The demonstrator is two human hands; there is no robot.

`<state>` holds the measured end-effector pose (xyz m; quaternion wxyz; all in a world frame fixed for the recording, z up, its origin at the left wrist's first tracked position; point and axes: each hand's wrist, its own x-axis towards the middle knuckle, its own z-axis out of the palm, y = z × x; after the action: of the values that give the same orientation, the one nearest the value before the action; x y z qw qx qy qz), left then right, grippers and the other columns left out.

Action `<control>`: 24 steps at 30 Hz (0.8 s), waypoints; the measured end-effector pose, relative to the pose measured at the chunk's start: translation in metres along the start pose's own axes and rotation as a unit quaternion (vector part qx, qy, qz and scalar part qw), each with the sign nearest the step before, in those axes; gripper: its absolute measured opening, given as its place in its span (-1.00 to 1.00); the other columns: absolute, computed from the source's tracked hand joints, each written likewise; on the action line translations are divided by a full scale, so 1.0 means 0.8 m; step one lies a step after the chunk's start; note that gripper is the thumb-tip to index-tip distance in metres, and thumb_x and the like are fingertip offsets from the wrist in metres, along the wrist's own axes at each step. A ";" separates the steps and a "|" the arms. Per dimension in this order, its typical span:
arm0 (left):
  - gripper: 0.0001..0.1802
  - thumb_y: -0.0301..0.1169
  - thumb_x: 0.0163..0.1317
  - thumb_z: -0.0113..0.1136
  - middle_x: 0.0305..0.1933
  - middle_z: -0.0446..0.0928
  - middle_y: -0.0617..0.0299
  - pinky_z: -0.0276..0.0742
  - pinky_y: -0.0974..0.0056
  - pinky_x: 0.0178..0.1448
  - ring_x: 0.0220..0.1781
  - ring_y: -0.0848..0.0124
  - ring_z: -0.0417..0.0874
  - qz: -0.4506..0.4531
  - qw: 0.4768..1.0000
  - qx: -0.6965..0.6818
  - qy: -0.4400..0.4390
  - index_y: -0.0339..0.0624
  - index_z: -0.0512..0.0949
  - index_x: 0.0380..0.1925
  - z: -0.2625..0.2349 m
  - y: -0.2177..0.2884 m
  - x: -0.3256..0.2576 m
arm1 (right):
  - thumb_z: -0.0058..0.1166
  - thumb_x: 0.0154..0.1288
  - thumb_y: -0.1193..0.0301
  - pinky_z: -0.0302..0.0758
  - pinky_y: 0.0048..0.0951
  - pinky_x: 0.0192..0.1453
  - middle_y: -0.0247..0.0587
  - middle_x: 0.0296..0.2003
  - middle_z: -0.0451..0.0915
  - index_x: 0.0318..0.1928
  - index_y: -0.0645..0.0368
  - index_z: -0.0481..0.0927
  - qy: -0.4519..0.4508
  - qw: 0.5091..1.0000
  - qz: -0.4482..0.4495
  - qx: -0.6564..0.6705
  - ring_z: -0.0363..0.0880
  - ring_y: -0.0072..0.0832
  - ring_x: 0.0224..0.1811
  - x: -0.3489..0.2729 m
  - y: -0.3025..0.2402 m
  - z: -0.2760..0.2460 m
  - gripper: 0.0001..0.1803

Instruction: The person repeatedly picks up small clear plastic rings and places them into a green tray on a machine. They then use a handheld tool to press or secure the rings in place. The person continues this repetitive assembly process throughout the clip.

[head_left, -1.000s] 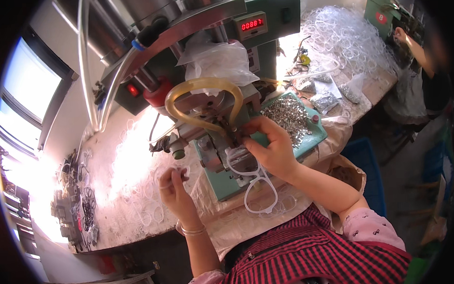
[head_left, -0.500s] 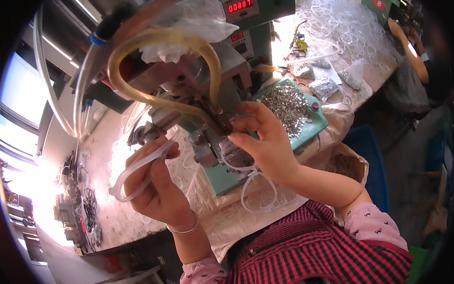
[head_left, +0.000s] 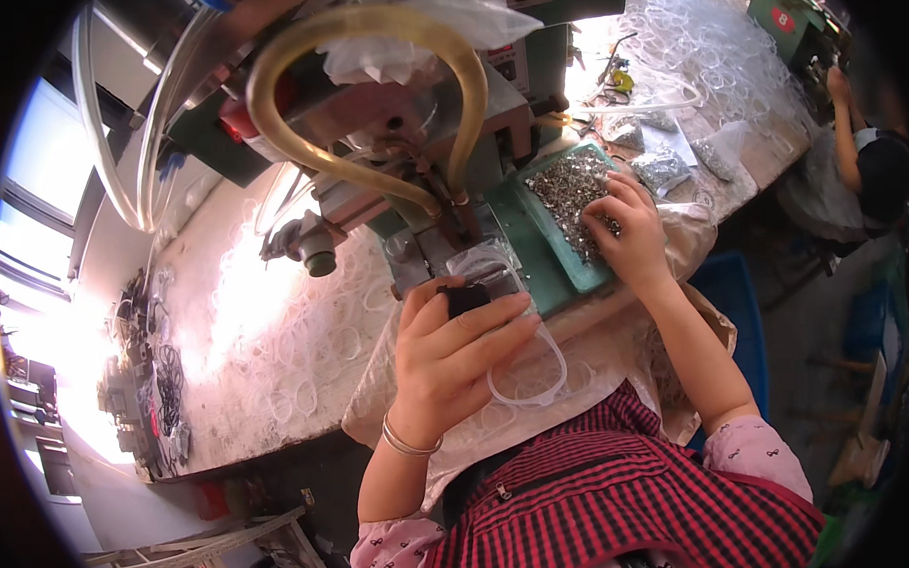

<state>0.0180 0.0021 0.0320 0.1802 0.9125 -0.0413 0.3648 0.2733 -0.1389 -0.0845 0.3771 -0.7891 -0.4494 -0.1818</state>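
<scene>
My left hand (head_left: pixel 457 349) is in front of the press tooling, its fingers curled round a translucent plastic strap (head_left: pixel 555 373). The strap runs up toward the tooling and hangs in a loop below my fingers. A small black piece (head_left: pixel 466 300) shows between those fingers; its kind is unclear. To the right, my right hand (head_left: pixel 628 236) reaches over a green tray (head_left: pixel 587 280) of small shiny metal pieces (head_left: pixel 563 192). Its fingertips are drawn together at the pieces, and whatever they pinch is too small to make out. A green press machine (head_left: pixel 449 134) stands ahead of both hands.
A thick yellowish hose (head_left: pixel 268 100) loops in front of the press. Many clear straps (head_left: pixel 706 40) are heaped at the far right, with others scattered on the table at left. Bags of metal pieces (head_left: pixel 661 167) lie behind the tray. Another person's arm (head_left: pixel 845 135) works at far right.
My right hand has left the tooling and moved right to the metal pieces. My left hand has moved right, to the front of the tooling. The view has shifted slightly.
</scene>
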 end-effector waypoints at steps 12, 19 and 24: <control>-0.68 -0.51 0.20 0.36 0.25 0.59 -0.08 0.54 0.08 0.30 0.28 0.08 0.62 -0.085 0.981 0.017 0.176 -0.14 0.67 0.00 -0.023 0.031 -0.087 | 0.29 0.18 0.47 0.54 -0.10 0.24 -0.05 0.08 0.66 -0.30 0.16 0.67 0.013 0.999 -0.034 -0.005 0.56 -0.03 0.25 0.018 -0.012 0.017 -0.91; -0.72 -0.58 0.30 0.28 0.06 0.66 0.08 0.53 0.15 0.26 0.14 0.20 0.65 -0.162 0.900 0.311 0.260 -0.25 0.60 0.01 -0.165 -0.081 -0.060 | 0.26 0.20 0.51 0.55 -0.11 0.23 -0.05 0.02 0.67 -0.22 0.17 0.67 -0.009 0.996 -0.053 -0.065 0.56 0.00 0.22 0.014 -0.020 0.001 -0.87; -0.72 -0.62 0.14 0.29 -0.19 0.67 0.06 0.55 0.03 0.12 -0.12 0.07 0.64 -0.214 0.881 0.420 0.038 -0.20 0.66 -0.11 -0.117 -0.257 -0.079 | 0.24 0.20 0.54 0.58 -0.14 0.09 -0.09 -0.18 0.71 -0.24 0.18 0.67 0.036 0.998 -0.052 0.031 0.66 -0.03 -0.01 0.034 -0.050 0.009 -0.90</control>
<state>-0.0463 0.2235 -0.0096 -0.1448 0.8749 0.3189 0.3346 0.2533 -0.1051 -0.0549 0.4072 -0.7457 -0.4815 -0.2152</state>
